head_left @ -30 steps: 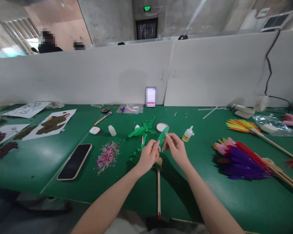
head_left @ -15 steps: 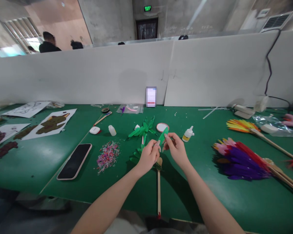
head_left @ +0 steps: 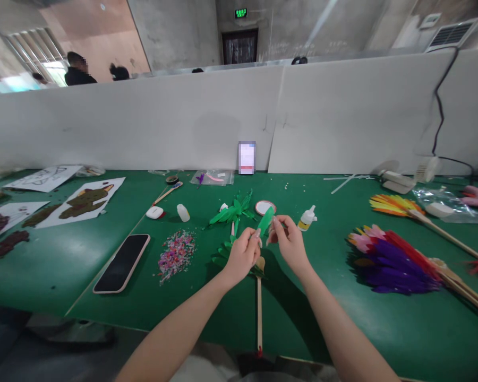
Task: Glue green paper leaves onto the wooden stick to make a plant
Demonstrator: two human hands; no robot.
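Note:
Between the thumb and fingers of my left hand (head_left: 244, 250) a green feather (head_left: 265, 222) is pinched, its rounded tip pointing up and away. My right hand (head_left: 290, 240) is closed in a pinch at the feather's right edge. Whether those fingertips grip the feather or a tiny bit of something, I cannot tell. Below my hands lies a wooden handle (head_left: 259, 313) with a red tip; green feathers (head_left: 222, 253) spread at its far end, partly hidden by my left hand. Just beyond is a pile of loose green feathers (head_left: 236, 211).
A glue bottle (head_left: 306, 218) stands to the right, near a round white lid (head_left: 265, 207). Left are a small white bottle (head_left: 182, 213), colourful scraps (head_left: 177, 255) and a phone (head_left: 121, 264). Feather fans (head_left: 398, 262) lie at right. A white partition (head_left: 163, 127) closes off the back.
My right hand has shifted slightly right, so more of the feather's tip shows. My left hand keeps its hold in about the same place.

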